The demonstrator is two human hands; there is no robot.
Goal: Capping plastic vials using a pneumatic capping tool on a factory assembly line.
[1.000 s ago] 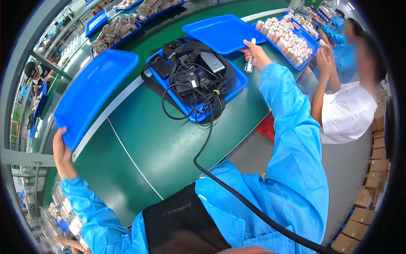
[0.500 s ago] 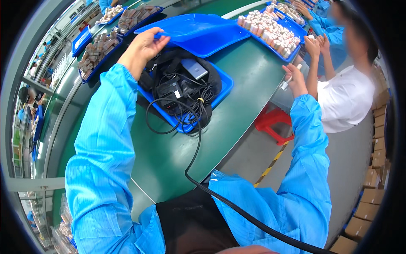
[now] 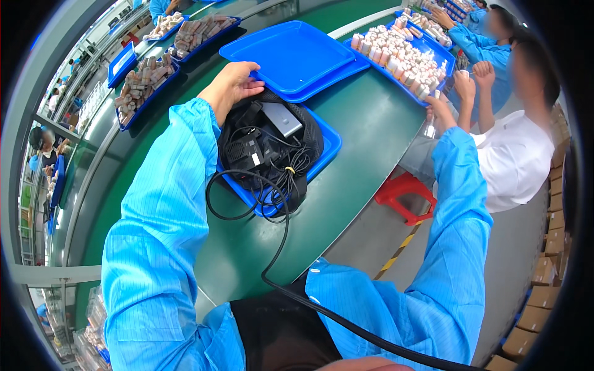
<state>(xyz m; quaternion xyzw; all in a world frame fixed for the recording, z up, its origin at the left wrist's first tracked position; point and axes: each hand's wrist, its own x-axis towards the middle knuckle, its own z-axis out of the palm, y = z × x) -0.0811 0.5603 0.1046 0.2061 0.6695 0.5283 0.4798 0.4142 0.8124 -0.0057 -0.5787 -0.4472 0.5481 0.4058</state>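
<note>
My left hand reaches far forward, with its fingers closed on the near left corner of an empty blue tray. That tray lies on another blue tray, slightly askew. My right hand, out at the table's right edge, is closed around a small white piece, partly hidden by the fingers. Beside this hand is a blue tray filled with small white-and-pink cylinders. Below my left hand, a black pouch with cables and a silver box sits in a blue tray.
A black cable runs from the pouch to my body. Trays of similar cylinders stand at the far left. On the right, a co-worker in white sits near a red stool. Cardboard boxes line the floor's right side.
The upper blue tray has come down from a raised, tilted position to lie flat on the one below. My left hand moved right with its corner; my right hand shifted slightly right.
</note>
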